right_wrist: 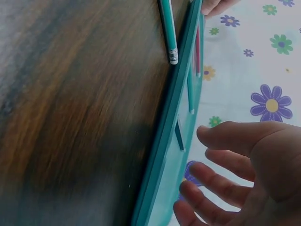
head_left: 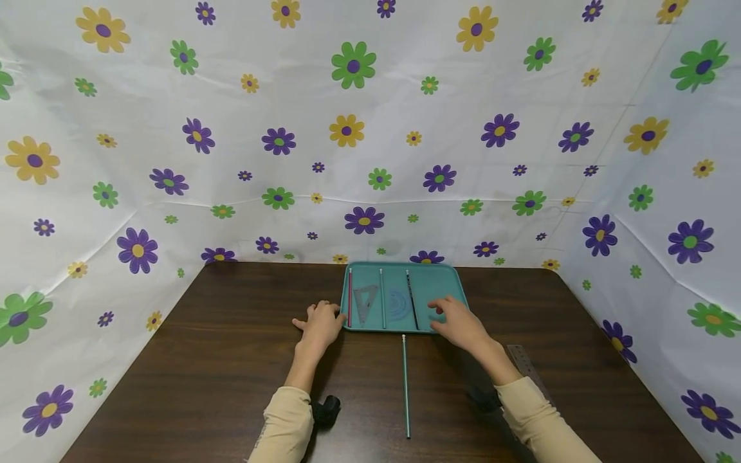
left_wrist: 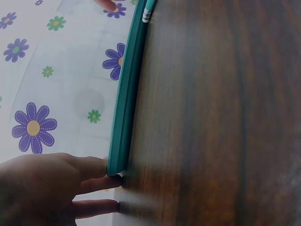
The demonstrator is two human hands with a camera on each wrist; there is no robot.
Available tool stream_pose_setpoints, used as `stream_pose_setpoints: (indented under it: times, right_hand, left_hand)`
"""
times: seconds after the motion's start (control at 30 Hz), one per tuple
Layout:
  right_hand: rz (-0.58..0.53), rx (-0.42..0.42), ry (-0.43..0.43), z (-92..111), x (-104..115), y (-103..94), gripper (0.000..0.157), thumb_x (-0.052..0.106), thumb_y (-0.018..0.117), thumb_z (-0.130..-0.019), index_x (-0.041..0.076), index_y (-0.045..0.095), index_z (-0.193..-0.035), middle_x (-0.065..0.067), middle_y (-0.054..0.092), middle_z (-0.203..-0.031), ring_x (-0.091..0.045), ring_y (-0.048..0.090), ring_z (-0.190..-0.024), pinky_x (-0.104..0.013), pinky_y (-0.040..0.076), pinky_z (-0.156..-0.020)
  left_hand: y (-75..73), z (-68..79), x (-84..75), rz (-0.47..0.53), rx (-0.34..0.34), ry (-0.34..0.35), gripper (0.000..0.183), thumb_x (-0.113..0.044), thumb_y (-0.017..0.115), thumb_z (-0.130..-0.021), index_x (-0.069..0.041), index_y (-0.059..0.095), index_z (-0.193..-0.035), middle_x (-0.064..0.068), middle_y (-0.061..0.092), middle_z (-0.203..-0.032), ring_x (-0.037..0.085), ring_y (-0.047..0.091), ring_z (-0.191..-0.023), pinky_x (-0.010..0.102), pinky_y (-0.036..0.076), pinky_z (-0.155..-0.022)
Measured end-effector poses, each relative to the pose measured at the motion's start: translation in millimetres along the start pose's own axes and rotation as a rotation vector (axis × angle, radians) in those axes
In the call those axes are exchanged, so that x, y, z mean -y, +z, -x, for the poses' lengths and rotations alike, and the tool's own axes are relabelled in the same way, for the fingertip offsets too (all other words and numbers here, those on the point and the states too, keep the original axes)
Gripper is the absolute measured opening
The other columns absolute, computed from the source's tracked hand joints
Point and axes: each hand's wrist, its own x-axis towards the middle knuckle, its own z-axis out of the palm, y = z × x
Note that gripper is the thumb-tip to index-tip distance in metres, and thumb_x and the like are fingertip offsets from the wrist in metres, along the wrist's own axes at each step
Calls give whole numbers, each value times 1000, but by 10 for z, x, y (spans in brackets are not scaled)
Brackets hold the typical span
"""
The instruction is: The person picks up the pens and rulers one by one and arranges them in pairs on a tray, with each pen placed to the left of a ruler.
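Note:
A teal tray (head_left: 440, 283) lies at the table's far side. In it, from left to right, are a red pencil (head_left: 350, 299), a clear set square (head_left: 365, 302), a light green pencil (head_left: 383, 299), a see-through blue protractor (head_left: 398, 306) and a dark patterned pencil (head_left: 412, 299). My left hand (head_left: 320, 325) touches the tray's near left corner, its fingers extended in the left wrist view. Over the tray's right part hovers my right hand (head_left: 460, 325), fingers spread and slightly bent, holding nothing. A green pencil (head_left: 406, 389) lies on the table, its eraser end toward the tray.
A clear ruler (head_left: 525, 365) lies on the brown table (head_left: 231, 366), partly hidden by the right forearm. Flower-patterned sheeting (head_left: 301, 161) rises behind the table and on both sides. Dark wrist-worn devices (head_left: 326, 411) show below the forearms.

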Motion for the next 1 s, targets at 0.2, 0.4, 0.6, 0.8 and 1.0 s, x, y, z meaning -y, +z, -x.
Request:
stream_pose_setpoints:
  times: [0.2, 0.4, 0.6, 0.8, 1.0]
  right_hand:
    - [16, 24, 16, 177, -18, -67, 41, 14, 71, -90, 3, 63, -129, -17, 61, -115, -33, 61, -98, -47, 54, -77]
    - [16, 50, 66, 341, -66, -116, 45, 14, 71, -90, 3, 60, -132, -20, 58, -119, -38, 59, -103, -52, 54, -78]
    - [8, 48, 121, 455, -137, -158, 47, 15, 71, -89, 2, 58, -133, -21, 57, -121, -31, 62, -92, -42, 53, -67]
    - [-6, 45, 152, 585, -250, -221, 47, 15, 71, -89, 0, 58, -132, -22, 57, -116, -26, 59, -86, -38, 50, -63]
    - [13, 51, 183, 677, -342, -288, 49, 17, 73, -87, -2, 58, -130, -24, 58, -115, -34, 62, -95, -50, 53, -71]
  left_hand:
    - [13, 2, 11, 1, 2, -4, 38, -26, 58, -101, -5, 64, -132, 22, 47, -147, 52, 28, -142, 86, 5, -104]
    - [-2, -2, 13, -3, 1, -2, 38, -26, 57, -101, -5, 64, -132, 22, 47, -147, 52, 28, -142, 86, 5, -103]
    - [-29, -5, 28, -5, 1, 2, 38, -26, 57, -101, -5, 63, -132, 23, 47, -147, 52, 28, -142, 86, 5, -103]
    - [-6, -10, 21, -7, 3, 7, 38, -27, 57, -102, -5, 63, -132, 22, 47, -147, 52, 28, -142, 86, 5, -103]
    - [24, 2, 29, 0, -2, 8, 38, -27, 57, -102, -6, 63, -132, 21, 48, -147, 52, 29, -142, 86, 5, -103]
